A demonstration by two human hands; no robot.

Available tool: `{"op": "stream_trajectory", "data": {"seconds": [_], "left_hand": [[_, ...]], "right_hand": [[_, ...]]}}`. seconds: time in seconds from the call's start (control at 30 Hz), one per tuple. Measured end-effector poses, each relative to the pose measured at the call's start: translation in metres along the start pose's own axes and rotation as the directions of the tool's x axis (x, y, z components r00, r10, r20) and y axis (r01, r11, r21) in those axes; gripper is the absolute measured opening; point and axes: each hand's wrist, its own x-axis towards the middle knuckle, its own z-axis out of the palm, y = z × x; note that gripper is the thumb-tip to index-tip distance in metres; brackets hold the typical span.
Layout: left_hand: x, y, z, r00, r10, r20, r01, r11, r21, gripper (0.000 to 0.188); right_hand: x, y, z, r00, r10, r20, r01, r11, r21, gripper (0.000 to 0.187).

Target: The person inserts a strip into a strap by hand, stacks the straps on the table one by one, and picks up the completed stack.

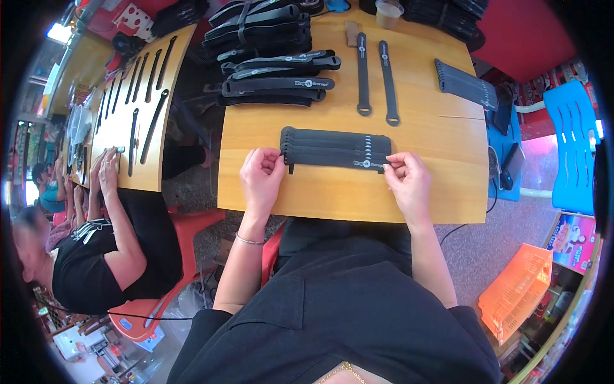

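Note:
A row of overlapping black straps (332,148) lies flat on the wooden table in front of me, with pale printing near the right ends. My left hand (263,173) pinches the left end of the nearest strap between thumb and fingers. At the opposite end, the fingertips of my right hand (407,181) are closed on the same strap's right corner. Small dark tabs stick out below the row by both hands. Two single straps with looped ends, one on the left (362,77) and one on the right (387,83), lie farther back.
Bundled straps (275,80) are piled at the table's back left. A fanned set of straps (467,84) lies at the right, beyond a thin stick (462,117). A cup (388,13) stands at the far edge. To my left, a co-worker (109,249) sits at another table (150,121) holding straps.

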Motion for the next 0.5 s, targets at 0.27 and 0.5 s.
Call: {"op": "stream_trajectory", "data": {"seconds": [0.27, 0.5], "left_hand": [[-0.011, 0.041, 0.009, 0.979, 0.200, 0.030, -0.201, 0.952, 0.231, 0.019], [-0.033, 0.071, 0.058, 0.738, 0.433, 0.517, -0.619, 0.740, 0.264, 0.058]], "right_hand": [[-0.001, 0.004, -0.001, 0.999, -0.040, -0.008, 0.040, 0.999, -0.034, 0.013], [-0.002, -0.001, -0.002, 0.997, -0.070, -0.012, 0.069, 0.995, -0.074, 0.013]]}}
